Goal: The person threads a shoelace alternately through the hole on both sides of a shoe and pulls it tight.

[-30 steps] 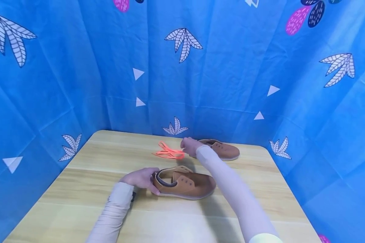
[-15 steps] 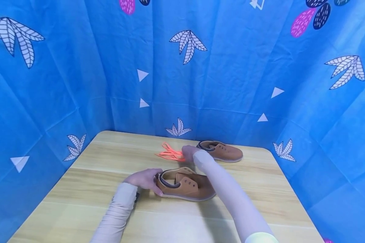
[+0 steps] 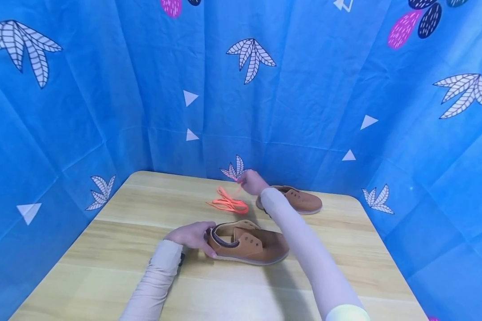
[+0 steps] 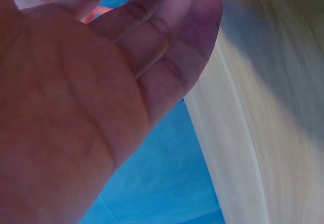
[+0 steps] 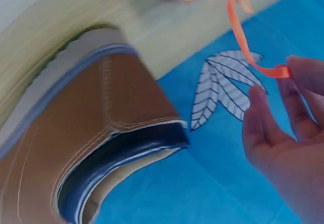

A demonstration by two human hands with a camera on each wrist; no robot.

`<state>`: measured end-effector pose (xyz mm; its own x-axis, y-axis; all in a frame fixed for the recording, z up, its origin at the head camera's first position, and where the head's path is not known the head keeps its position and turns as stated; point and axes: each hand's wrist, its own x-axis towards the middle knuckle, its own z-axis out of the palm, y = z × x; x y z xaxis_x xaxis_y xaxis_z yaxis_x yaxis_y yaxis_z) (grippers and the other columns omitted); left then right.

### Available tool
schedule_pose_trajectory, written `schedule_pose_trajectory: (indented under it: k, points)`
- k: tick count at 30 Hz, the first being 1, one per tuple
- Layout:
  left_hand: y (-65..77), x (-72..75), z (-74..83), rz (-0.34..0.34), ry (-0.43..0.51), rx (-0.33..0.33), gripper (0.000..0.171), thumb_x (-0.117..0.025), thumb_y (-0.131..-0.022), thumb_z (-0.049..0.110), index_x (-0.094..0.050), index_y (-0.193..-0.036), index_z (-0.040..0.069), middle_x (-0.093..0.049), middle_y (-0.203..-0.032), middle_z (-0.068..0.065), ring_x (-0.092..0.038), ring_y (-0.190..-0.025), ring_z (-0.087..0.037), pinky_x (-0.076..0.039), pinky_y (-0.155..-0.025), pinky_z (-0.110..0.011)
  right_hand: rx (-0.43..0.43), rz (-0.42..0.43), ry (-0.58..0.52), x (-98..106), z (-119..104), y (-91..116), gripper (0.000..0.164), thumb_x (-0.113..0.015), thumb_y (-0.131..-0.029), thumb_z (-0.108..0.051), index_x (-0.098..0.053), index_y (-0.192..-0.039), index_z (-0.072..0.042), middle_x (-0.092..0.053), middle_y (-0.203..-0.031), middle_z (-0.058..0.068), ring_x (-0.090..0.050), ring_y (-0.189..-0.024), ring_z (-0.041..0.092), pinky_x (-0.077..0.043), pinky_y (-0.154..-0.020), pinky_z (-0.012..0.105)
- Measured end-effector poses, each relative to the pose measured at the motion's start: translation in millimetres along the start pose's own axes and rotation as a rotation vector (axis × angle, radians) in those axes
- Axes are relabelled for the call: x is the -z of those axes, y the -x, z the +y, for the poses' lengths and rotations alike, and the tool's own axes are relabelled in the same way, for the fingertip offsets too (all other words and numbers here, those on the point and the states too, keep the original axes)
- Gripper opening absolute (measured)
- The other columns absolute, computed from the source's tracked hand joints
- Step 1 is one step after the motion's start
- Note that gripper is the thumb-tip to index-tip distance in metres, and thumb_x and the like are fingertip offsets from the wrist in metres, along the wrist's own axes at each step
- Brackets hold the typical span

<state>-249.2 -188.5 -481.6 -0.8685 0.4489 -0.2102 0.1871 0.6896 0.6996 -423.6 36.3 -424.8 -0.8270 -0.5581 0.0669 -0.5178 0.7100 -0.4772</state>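
- The right hand (image 3: 252, 183) pinches one end of the orange lace (image 3: 230, 204) between thumb and finger; most of the lace lies looped on the desk (image 3: 112, 232), at about 12 o'clock from the near shoe (image 3: 249, 250).
- At that shoe's 9 o'clock, the left hand (image 3: 190, 235) grips its heel; the toe points to 3.
- The far shoe (image 3: 305, 201) sits at 1 o'clock.
- I'd judge this step as picking up the lace; the next move calls for keeping that pinch and drawing the loops clear.
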Motion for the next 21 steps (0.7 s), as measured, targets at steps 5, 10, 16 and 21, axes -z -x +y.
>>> schedule_pose_trajectory:
  k: [5, 10, 16, 21]
  points:
    - [-2.0, -0.3, -2.2, -0.006, -0.014, 0.002, 0.066, -0.096, -0.067, 0.030, -0.063, -0.121, 0.012, -0.068, -0.112, -0.001, -0.062, -0.106, -0.020, -0.052, -0.100, -0.048, 0.000, 0.128, -0.240, 19, -4, -8, 0.034, -0.062, -0.093, 0.010, -0.071, -0.125, 0.001, -0.065, -0.138, 0.017, -0.071, -0.115, 0.034, -0.061, -0.093, 0.036]
    - [-2.7, -0.8, -2.0, 0.001, -0.007, 0.016, 0.073, -0.097, -0.066, 0.031, -0.062, -0.127, 0.011, -0.068, -0.118, -0.003, -0.063, -0.112, -0.023, -0.050, -0.105, -0.051, -0.014, 0.277, -0.449, 35, -11, -9, 0.045, -0.065, -0.094, 0.009, -0.064, -0.137, -0.003, -0.054, -0.147, 0.012, -0.072, -0.112, 0.033, -0.062, -0.089, 0.035]
    - [-2.3, -2.3, -1.3, 0.011, -0.002, 0.045, 0.089, -0.097, -0.066, 0.030, -0.055, -0.141, 0.004, -0.066, -0.131, -0.010, -0.060, -0.124, -0.030, -0.046, -0.112, -0.055, 0.020, 0.431, -0.565, 48, -17, -7, 0.058, -0.071, -0.089, 0.009, -0.059, -0.143, -0.007, -0.047, -0.152, 0.007, -0.072, -0.105, 0.031, -0.062, -0.083, 0.028]
    - [-1.8, -2.0, -2.1, 0.013, 0.000, 0.054, 0.098, -0.097, -0.065, 0.031, -0.050, -0.146, 0.002, -0.062, -0.141, -0.015, -0.057, -0.132, -0.036, -0.042, -0.116, -0.057, 0.056, 0.539, -0.627, 61, -25, -6, 0.059, -0.076, -0.089, 0.003, -0.058, -0.144, -0.009, -0.046, -0.153, 0.004, -0.070, -0.095, 0.019, -0.057, -0.074, 0.020]
